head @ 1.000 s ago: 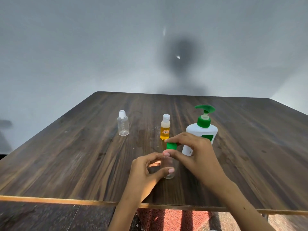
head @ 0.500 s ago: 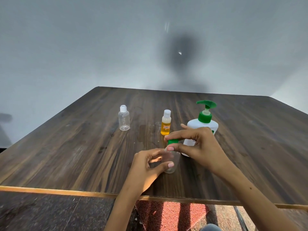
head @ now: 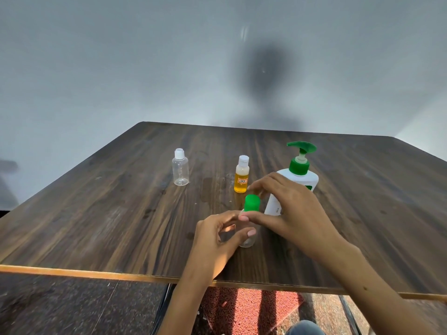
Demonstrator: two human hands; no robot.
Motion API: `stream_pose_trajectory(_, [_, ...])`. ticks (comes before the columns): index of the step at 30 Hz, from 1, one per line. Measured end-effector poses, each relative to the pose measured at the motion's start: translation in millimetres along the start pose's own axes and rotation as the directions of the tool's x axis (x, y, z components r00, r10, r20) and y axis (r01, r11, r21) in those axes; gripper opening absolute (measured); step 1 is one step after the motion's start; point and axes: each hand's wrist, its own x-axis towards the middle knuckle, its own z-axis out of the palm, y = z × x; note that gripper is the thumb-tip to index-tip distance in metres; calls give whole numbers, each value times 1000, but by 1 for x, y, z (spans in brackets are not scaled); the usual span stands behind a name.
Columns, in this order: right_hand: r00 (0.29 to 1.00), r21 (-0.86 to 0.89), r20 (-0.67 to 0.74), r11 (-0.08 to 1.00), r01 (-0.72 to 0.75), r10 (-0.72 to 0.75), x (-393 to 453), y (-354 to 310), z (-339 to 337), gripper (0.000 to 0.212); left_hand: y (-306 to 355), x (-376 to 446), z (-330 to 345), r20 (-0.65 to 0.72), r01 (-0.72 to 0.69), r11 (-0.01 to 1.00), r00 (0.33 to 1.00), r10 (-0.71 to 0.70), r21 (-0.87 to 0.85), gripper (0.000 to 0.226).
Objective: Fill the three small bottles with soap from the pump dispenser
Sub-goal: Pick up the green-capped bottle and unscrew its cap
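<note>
A small clear bottle (head: 247, 240) with a green cap (head: 252, 202) stands near the table's front edge. My left hand (head: 215, 240) grips its body with thumb and fingers. My right hand (head: 287, 211) hovers over it, thumb and forefinger pinching the green cap. Behind it stands a small bottle of yellow liquid (head: 241, 175) with a white cap. An empty clear bottle (head: 180, 170) with a white cap stands farther left. The white pump dispenser (head: 298, 175) with a green pump head stands on the right, partly hidden by my right hand.
The dark wooden table (head: 108, 213) has a light trim along its front edge and a grey wall behind it. Below the edge lie a dark stone floor (head: 60, 308) and a red mat (head: 249, 308).
My right hand has turned on the green cap, its fingers spreading higher over the bottle. The left hand keeps its hold on the bottle in the same spot. The camera shifted slightly.
</note>
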Motion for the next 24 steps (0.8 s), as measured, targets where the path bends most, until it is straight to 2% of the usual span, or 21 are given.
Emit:
stream_pose_trajectory(3, [998, 134, -12, 989, 64, -63, 3, 2, -2, 30, 1, -1, 0, -21, 3, 1000, 1000, -3, 1, 30])
stream_pose_trajectory(7, [981, 320, 179, 947, 11, -72, 11, 7, -21, 30, 0, -1, 0, 17, 30, 999, 999, -30, -13, 32])
stream_pose_trajectory(8, [979, 305, 188, 952, 13, -73, 12, 7, -21, 31, -1, 0, 0, 16, 34, 999, 999, -34, -21, 31])
stream_pose_trajectory(10, [990, 144, 137, 989, 24, -44, 11, 4, -12, 37, -4, 1, 0, 13, 37, 999, 999, -37, -26, 30])
stream_pose_trajectory(12, [996, 42, 78, 998, 36, -39, 11, -1, -6, 30, -4, 0, 0, 4, 43, 999, 999, -43, -33, 29])
stream_pose_trajectory(14, [990, 162, 110, 984, 73, -91, 11, 1, -9, 23, -3, 1, 0, 14, 45, 998, 999, -45, -37, 30])
stream_pose_trajectory(16, [974, 310, 187, 949, 61, -124, 12, 3, -19, 33, -2, 0, 0, 39, 45, 998, 998, -43, -51, 34])
stream_pose_trajectory(18, [975, 264, 191, 962, 63, -116, 12, 2, -18, 37, -2, 0, 0, 31, 52, 996, 998, -50, -69, 33])
stream_pose_trajectory(21, [991, 34, 126, 999, 37, -41, 11, -4, -6, 34, -3, 0, 0, 26, 45, 997, 999, -44, -67, 31])
stream_pose_trajectory(23, [986, 123, 123, 988, 97, -112, 11, 1, -8, 22, -1, 0, 0, 40, 43, 997, 998, -41, -71, 32])
stream_pose_trajectory(24, [979, 201, 145, 973, 113, -144, 11, 4, -12, 25, 0, 0, 0, 50, 41, 997, 998, -37, -72, 33])
